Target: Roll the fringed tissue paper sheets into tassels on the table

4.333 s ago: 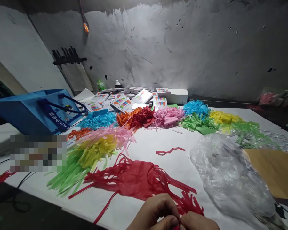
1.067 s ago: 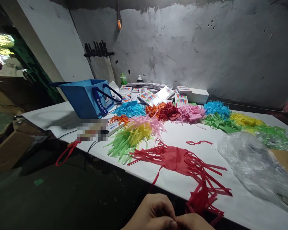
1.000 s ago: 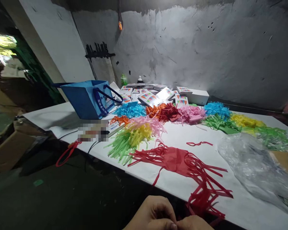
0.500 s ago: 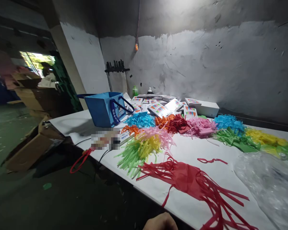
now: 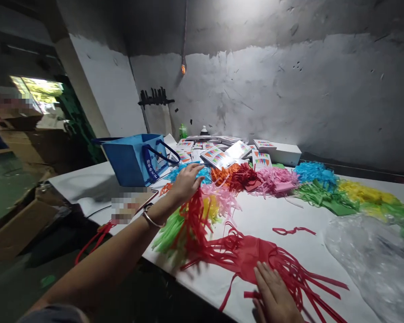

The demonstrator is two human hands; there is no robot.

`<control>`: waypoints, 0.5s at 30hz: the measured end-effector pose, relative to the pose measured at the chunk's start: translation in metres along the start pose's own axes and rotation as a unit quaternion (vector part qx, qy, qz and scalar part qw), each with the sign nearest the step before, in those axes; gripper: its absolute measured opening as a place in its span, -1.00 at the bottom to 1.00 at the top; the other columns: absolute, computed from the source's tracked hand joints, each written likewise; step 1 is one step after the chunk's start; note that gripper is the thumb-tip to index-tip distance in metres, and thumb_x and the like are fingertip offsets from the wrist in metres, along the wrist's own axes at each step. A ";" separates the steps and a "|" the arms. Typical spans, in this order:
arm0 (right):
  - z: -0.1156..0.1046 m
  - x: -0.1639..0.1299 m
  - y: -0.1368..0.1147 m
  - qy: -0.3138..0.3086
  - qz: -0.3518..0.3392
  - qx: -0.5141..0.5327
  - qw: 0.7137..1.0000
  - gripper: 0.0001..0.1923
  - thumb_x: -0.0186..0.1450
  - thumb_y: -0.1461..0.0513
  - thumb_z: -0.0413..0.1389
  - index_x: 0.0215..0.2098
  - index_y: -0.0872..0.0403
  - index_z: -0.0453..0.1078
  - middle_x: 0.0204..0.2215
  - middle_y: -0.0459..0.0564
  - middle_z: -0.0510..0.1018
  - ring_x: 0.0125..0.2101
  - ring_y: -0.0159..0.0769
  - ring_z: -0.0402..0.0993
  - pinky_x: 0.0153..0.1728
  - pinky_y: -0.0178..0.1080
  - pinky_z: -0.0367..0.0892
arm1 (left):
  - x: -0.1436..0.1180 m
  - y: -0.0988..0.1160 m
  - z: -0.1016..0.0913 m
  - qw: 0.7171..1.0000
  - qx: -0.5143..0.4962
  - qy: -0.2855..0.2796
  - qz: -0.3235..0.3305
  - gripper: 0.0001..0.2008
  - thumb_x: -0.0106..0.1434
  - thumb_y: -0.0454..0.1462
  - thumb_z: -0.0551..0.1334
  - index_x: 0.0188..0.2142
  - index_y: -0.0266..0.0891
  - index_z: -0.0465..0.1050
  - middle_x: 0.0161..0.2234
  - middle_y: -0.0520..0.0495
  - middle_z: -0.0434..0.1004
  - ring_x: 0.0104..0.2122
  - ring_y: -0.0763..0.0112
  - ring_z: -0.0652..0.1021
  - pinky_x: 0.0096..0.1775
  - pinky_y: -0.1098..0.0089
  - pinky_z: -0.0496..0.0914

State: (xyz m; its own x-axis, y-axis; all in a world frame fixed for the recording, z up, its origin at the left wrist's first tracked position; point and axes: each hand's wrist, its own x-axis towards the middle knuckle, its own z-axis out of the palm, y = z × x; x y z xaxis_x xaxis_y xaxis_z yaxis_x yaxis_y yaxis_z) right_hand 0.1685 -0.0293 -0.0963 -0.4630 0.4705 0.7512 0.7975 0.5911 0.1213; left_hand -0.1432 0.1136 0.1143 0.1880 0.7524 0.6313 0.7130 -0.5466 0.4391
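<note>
My left hand (image 5: 185,181) reaches over the pile of coloured fringes, wearing a bracelet at the wrist. A bunch of red fringe strips (image 5: 195,217) hangs from under its thumb and fingers, over the green fringe (image 5: 170,231) and yellow fringe (image 5: 211,208). Just how the fingers grip it is partly hidden. My right hand (image 5: 276,291) lies with outstretched fingers on a red fringed sheet (image 5: 251,253), spread near the table's front edge. A short red strip end (image 5: 251,294) sticks out beside its thumb.
A blue bag (image 5: 129,159) stands at the table's left, with a phone (image 5: 139,202) before it. Printed cards (image 5: 218,157) lie along the back. More fringe, such as yellow (image 5: 366,193), runs rightward. Clear plastic (image 5: 373,255) and a loose red strip (image 5: 293,231) lie at right.
My left hand has come into view with red fringe, over the coloured pile. My right hand has moved up and right from the bottom edge onto the red sheet. The view has shifted slightly.
</note>
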 end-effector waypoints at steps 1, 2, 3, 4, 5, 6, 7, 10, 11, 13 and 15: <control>0.002 -0.001 0.003 -0.007 -0.019 -0.025 0.999 -0.64 0.44 0.28 -0.06 0.12 0.20 0.38 0.04 0.14 0.59 0.03 -0.07 0.55 0.10 -0.07 0.40 | -0.004 0.004 0.016 1.000 0.005 -0.018 0.017 -0.71 0.34 -0.39 0.16 0.04 -0.39 0.44 0.09 -0.35 0.46 0.13 0.01 0.43 0.18 -0.10 0.24; 0.003 -0.002 0.007 -0.012 -0.034 -0.041 0.998 -0.66 0.44 0.24 -0.05 0.09 0.19 0.41 0.02 0.10 0.60 0.00 -0.10 0.57 0.20 -0.06 0.29 | -0.015 0.010 0.034 0.998 0.004 -0.048 0.042 -0.70 0.34 -0.38 0.18 0.06 -0.33 0.43 0.10 -0.33 0.46 0.13 0.04 0.43 0.19 -0.07 0.25; 0.003 -0.004 0.010 -0.015 -0.046 -0.047 0.998 -0.68 0.45 0.22 -0.03 0.05 0.15 0.44 -0.01 0.04 0.63 -0.03 -0.15 0.59 0.30 -0.06 0.14 | -0.032 0.019 0.053 0.993 -0.003 -0.092 0.074 -0.69 0.30 -0.35 0.25 0.04 -0.26 0.44 0.06 -0.26 0.50 0.08 0.10 0.48 0.15 0.04 0.32; 0.002 -0.007 0.013 -0.016 -0.051 -0.045 0.998 -0.71 0.45 0.20 -0.01 0.01 0.11 0.47 -0.05 -0.01 0.65 -0.07 -0.20 0.60 0.37 -0.07 -0.04 | -0.053 0.029 0.072 0.983 -0.015 -0.147 0.110 -0.68 0.23 -0.31 0.35 -0.01 -0.16 0.47 0.00 -0.15 0.56 0.00 0.20 0.54 0.07 0.20 0.41; -0.001 -0.010 0.016 -0.018 -0.048 -0.038 0.998 -0.75 0.44 0.21 0.01 -0.03 0.08 0.49 -0.08 -0.04 0.66 -0.09 -0.24 0.61 0.41 -0.08 -0.20 | -0.075 0.038 0.090 0.964 -0.027 -0.211 0.161 -0.66 0.18 -0.26 0.41 -0.04 -0.09 0.49 -0.01 -0.09 0.57 -0.05 0.24 0.56 0.01 0.29 0.44; -0.004 -0.014 0.018 -0.021 -0.039 -0.030 0.999 -0.77 0.44 0.22 0.02 -0.07 0.07 0.50 -0.09 -0.04 0.66 -0.10 -0.26 0.61 0.42 -0.07 -0.29 | -0.097 0.046 0.105 0.932 -0.016 -0.284 0.224 -0.64 0.23 -0.22 0.37 0.02 -0.08 0.45 0.05 -0.12 0.53 0.01 0.21 0.53 0.04 0.27 0.41; -0.009 -0.018 0.021 -0.029 -0.029 -0.022 0.999 -0.79 0.43 0.23 0.03 -0.10 0.06 0.50 -0.10 -0.04 0.66 -0.09 -0.26 0.60 0.42 -0.04 -0.32 | -0.116 0.052 0.118 0.913 -0.006 -0.320 0.252 -0.61 0.24 -0.16 0.37 0.05 -0.08 0.42 0.06 -0.14 0.52 0.02 0.18 0.52 0.07 0.23 0.38; -0.030 -0.033 0.035 -0.063 -0.025 -0.028 0.997 -0.84 0.39 0.23 0.09 -0.12 0.03 0.49 -0.06 0.01 0.64 -0.05 -0.21 0.58 0.40 0.04 -0.28 | -0.151 0.056 0.141 0.905 0.000 -0.342 0.254 -0.55 0.21 -0.09 0.38 0.04 -0.10 0.39 0.04 -0.15 0.51 0.01 0.14 0.48 0.08 0.21 0.33; -0.040 -0.040 0.043 -0.074 -0.039 -0.043 0.996 -0.84 0.37 0.22 0.11 -0.12 0.02 0.49 -0.04 0.03 0.63 -0.04 -0.18 0.57 0.39 0.07 -0.25 | -0.155 0.054 0.144 0.909 -0.002 -0.336 0.246 -0.56 0.20 -0.10 0.39 0.03 -0.10 0.39 0.04 -0.14 0.51 0.02 0.14 0.48 0.08 0.21 0.32; -0.063 -0.060 0.065 -0.086 -0.064 -0.097 0.990 -0.83 0.35 0.23 0.08 -0.15 0.00 0.49 -0.01 0.11 0.61 -0.04 -0.11 0.57 0.32 0.15 -0.10 | -0.157 0.052 0.144 0.913 -0.007 -0.329 0.239 -0.56 0.18 -0.12 0.39 0.03 -0.08 0.39 0.06 -0.12 0.51 0.03 0.12 0.46 0.08 0.20 0.29; -0.091 -0.089 0.090 -0.105 -0.073 -0.155 0.979 -0.78 0.35 0.22 0.00 -0.18 -0.01 0.49 -0.04 0.14 0.62 -0.10 -0.06 0.59 0.10 0.13 0.18 | -0.156 0.052 0.140 0.912 -0.014 -0.330 0.242 -0.57 0.18 -0.16 0.39 0.02 -0.08 0.39 0.08 -0.09 0.51 0.04 0.11 0.46 0.08 0.19 0.27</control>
State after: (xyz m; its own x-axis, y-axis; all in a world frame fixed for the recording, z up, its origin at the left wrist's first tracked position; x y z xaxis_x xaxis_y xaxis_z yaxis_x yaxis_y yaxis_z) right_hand 0.3167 -0.0776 -0.0929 -0.6247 0.5396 0.5644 0.7806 0.4498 0.4340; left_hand -0.0406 0.0191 -0.0508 0.8484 0.4732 0.2374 0.4234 -0.8757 0.2324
